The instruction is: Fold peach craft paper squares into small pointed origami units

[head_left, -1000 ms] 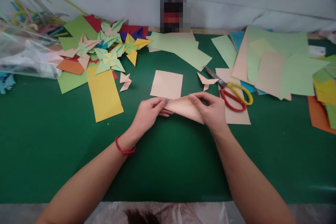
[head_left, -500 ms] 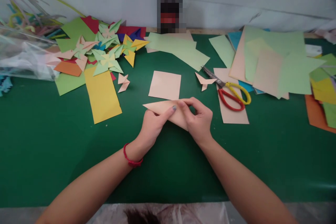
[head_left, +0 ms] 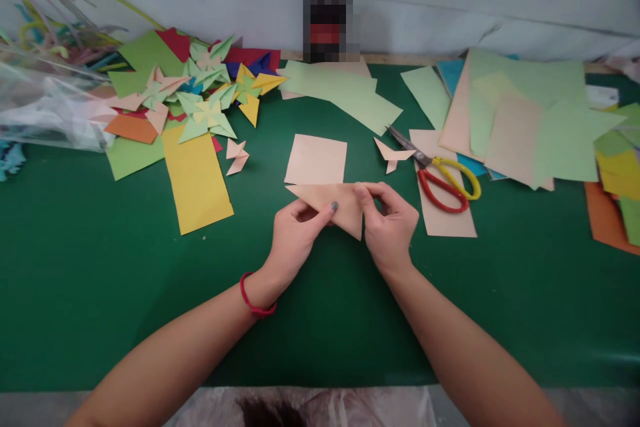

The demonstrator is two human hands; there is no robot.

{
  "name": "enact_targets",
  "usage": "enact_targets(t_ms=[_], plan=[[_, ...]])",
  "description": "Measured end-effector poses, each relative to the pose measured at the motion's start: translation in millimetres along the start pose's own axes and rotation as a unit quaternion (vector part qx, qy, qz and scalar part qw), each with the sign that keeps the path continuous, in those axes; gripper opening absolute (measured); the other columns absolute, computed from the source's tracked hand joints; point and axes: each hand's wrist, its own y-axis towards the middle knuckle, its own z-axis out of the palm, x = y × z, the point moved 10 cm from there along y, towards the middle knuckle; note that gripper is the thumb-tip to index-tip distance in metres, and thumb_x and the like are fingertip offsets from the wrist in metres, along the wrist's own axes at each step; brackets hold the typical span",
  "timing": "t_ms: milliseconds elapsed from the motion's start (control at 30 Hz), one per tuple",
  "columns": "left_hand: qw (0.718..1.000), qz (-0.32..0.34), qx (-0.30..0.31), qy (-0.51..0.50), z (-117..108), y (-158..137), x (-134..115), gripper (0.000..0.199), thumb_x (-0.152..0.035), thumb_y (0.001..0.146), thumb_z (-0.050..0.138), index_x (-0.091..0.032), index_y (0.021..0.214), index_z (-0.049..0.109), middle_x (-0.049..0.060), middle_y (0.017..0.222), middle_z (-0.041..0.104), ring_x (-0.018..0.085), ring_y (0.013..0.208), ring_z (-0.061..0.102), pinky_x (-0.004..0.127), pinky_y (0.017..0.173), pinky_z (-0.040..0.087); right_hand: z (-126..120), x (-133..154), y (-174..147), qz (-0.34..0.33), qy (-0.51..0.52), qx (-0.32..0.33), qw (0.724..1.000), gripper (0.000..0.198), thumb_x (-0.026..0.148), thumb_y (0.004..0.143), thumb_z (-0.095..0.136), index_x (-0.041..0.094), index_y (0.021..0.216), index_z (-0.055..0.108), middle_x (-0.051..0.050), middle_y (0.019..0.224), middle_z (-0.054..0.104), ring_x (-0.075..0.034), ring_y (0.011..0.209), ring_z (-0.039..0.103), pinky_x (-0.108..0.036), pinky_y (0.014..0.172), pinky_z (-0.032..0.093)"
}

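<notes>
Between my hands is a pale peach sheet of paper [head_left: 345,208], folded into a triangle. My left hand [head_left: 300,230] pinches its lower left edge, thumb on top and the other fingers beneath. At the upper right corner, my right hand [head_left: 390,221] grips the paper between thumb and curled fingers. A square peach sheet [head_left: 316,159] lies flat just beyond the triangle. Small folded peach pieces rest on either side of it, one at the left [head_left: 237,156] and another at the right [head_left: 393,155], by the tips of the scissors.
Scissors [head_left: 445,180] with red and yellow handles lie on a peach strip [head_left: 453,221]. A yellow sheet [head_left: 197,180] and a pile of folded paper stars [head_left: 207,113] are on the left. Loose sheets [head_left: 565,140] are stacked at the right of the green table [head_left: 320,327].
The folded triangle has turned so its upper edge lies level, and its right edge is now uncovered. My right hand has shifted slightly right, to the upper corner.
</notes>
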Motion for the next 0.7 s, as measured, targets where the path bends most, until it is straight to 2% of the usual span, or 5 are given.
enact_targets(t_ms=[167, 300, 467, 700], plan=[[1.000, -0.002, -0.011, 0.006, -3.8, 2.0, 4.6, 0.025, -0.032, 0.067, 0.073, -0.014, 0.084, 0.070, 0.006, 0.083, 0.071, 0.016, 0.073, 0.064, 0.029, 0.070, 0.053, -0.4, -3.8, 1.4, 0.010, 0.000, -0.008, 1.000, 0.014, 0.029, 0.082, 0.057, 0.020, 0.073, 0.063, 0.001, 0.068, 0.061, -0.013, 0.065, 0.056, -0.026, 0.063, 0.046], [1.000, -0.012, -0.020, -0.012, -6.4, 2.9, 9.6, 0.023, -0.032, 0.065, 0.074, -0.014, 0.079, 0.070, 0.005, 0.079, 0.070, 0.015, 0.068, 0.063, 0.027, 0.063, 0.054, 0.6, -6.4, -0.3, 0.023, 0.000, -0.010, 1.000, 0.014, 0.029, 0.081, 0.058, 0.020, 0.072, 0.063, 0.001, 0.067, 0.061, -0.012, 0.064, 0.056, -0.026, 0.063, 0.046], [0.999, -0.017, -0.017, -0.021, -6.5, 3.0, 10.9, 0.023, -0.032, 0.066, 0.074, -0.014, 0.080, 0.069, 0.005, 0.079, 0.070, 0.014, 0.066, 0.063, 0.027, 0.063, 0.054, 1.2, -8.0, -1.0, 0.030, 0.008, -0.009, 0.999, 0.013, 0.028, 0.081, 0.058, 0.019, 0.073, 0.063, 0.001, 0.068, 0.061, -0.012, 0.064, 0.056, -0.025, 0.063, 0.045], [1.000, -0.016, 0.026, 0.000, 2.8, 1.4, -2.6, 0.034, -0.027, 0.066, 0.074, -0.014, 0.097, 0.067, 0.009, 0.102, 0.069, 0.021, 0.093, 0.064, 0.031, 0.082, 0.050, 7.5, -5.2, -4.4, 0.019, -0.002, 0.019, 1.000, 0.014, 0.028, 0.083, 0.056, 0.020, 0.074, 0.063, 0.001, 0.069, 0.061, -0.013, 0.066, 0.056, -0.026, 0.063, 0.045]])
